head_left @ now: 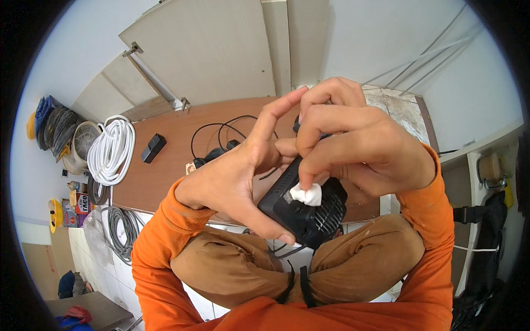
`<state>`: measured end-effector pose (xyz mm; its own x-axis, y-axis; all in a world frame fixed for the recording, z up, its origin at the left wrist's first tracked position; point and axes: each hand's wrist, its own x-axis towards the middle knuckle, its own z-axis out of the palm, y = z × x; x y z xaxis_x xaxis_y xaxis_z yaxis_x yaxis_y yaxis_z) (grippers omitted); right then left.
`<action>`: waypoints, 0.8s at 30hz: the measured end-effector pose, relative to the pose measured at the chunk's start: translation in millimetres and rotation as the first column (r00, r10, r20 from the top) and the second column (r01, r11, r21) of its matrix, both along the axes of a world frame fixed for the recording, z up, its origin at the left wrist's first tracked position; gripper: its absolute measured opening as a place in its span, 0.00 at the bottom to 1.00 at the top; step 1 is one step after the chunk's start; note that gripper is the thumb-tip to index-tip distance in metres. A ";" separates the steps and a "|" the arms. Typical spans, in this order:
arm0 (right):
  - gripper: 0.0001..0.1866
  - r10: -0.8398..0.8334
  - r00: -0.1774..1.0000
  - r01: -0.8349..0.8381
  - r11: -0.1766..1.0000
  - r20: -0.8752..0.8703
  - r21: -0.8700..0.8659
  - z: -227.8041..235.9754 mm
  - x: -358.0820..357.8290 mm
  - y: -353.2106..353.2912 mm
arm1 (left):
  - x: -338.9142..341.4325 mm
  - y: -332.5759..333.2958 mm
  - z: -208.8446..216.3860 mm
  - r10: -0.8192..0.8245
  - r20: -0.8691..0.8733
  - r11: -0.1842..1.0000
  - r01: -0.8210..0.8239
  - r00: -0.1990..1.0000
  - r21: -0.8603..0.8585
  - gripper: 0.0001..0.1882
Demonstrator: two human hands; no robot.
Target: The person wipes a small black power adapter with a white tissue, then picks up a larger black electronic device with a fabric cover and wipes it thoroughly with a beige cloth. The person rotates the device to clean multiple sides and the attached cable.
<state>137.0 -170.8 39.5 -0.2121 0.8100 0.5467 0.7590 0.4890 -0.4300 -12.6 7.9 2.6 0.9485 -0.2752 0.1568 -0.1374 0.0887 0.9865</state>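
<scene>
A black plastic device with slotted vents (326, 220) is held tilted above my lap; it looks like a charger, but its exact kind does not show. My left hand (237, 171) grips it from the left side, thumb along the near edge and forefinger stretched upward. My right hand (353, 138) comes over the device from the right, its fingers bent. With a fingertip it presses a small white wad of cloth or tissue (308, 195) onto the vented face, next to a pale label. The far end of the device is hidden behind my right hand.
A brown board (176, 165) lies ahead, bearing a black block (153, 148) and black cables (212, 126). Left are a white hose coil (112, 149), a grey cable coil (124, 234) and small boxes (83, 203). A cabinet panel (204, 49) stands behind; a shelf unit is right.
</scene>
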 end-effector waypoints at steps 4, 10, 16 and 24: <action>0.07 0.065 0.996 -0.061 0.996 -0.054 0.067 1.5 -14.8 0.3 | -3.5 -0.2 2.5 -0.054 -0.022 0.997 0.053 0.998 -0.054 0.77; 0.06 0.144 0.974 -0.125 0.986 -0.175 0.113 -4.9 -12.3 9.2 | 5.4 5.4 -10.7 -0.340 -0.017 0.933 0.335 0.940 -0.130 0.62; 0.10 0.173 0.973 -0.163 0.984 -0.153 0.076 -1.1 -6.5 3.2 | -6.9 -6.5 16.5 -0.152 -0.379 0.974 0.073 0.913 -0.215 0.46; 0.11 0.124 0.949 -0.126 0.992 -0.289 0.013 -1.6 -14.1 -4.0 | -15.7 -1.1 13.7 -0.273 -0.451 0.895 0.052 0.849 -0.443 0.62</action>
<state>122.8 -174.8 37.9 -0.1457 0.7902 0.5953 0.5350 0.5691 -0.6244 -28.3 6.7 16.4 0.8736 -0.4502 -0.1847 0.4060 0.4651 0.7867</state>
